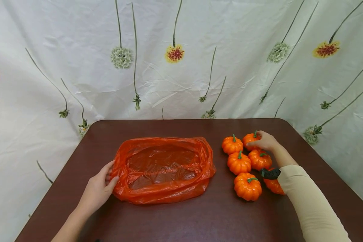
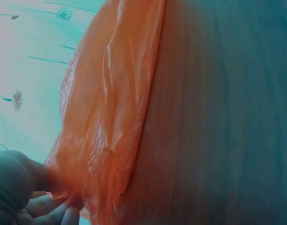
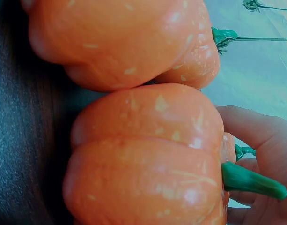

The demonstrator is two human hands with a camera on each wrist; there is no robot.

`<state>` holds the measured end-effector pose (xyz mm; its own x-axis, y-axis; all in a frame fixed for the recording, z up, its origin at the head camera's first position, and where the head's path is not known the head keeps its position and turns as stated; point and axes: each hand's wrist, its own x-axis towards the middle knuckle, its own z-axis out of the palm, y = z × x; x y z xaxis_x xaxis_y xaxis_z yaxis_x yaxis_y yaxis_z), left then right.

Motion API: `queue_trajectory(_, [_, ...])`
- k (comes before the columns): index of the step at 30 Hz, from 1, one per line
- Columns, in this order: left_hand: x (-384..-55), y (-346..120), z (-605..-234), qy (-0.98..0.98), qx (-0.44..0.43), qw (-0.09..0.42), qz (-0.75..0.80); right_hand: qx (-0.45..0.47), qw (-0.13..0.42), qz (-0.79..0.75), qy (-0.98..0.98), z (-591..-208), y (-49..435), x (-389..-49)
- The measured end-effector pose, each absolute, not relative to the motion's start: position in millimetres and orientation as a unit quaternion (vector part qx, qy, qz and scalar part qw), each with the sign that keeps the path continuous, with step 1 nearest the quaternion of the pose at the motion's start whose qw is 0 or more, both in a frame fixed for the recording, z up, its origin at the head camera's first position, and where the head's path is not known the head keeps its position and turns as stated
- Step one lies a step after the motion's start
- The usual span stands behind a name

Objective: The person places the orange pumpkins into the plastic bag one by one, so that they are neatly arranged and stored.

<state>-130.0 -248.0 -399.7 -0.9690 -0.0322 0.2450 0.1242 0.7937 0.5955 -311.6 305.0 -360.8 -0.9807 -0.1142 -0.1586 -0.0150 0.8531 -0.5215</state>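
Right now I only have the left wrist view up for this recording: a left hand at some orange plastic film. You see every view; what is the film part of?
Observer: A bag; the head view shows its mouth spread open, facing up.
Operator: And where is the right hand?
Observer: The right hand is off to the right of the bag, with thumb and fingers around a pumpkin.
Operator: Is that pumpkin up against the bag?
Observer: No. In the head view, another pumpkin sits between the two.
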Motion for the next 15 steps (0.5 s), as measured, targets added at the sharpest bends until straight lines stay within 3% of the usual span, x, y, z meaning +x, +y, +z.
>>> queue_trajectory(15, [-129.3,-246.3,-399.1,-0.94,-0.01,0.125,-0.316,-0.012,0.045,-0.287,0.957,-360.3,306.8,-307.2])
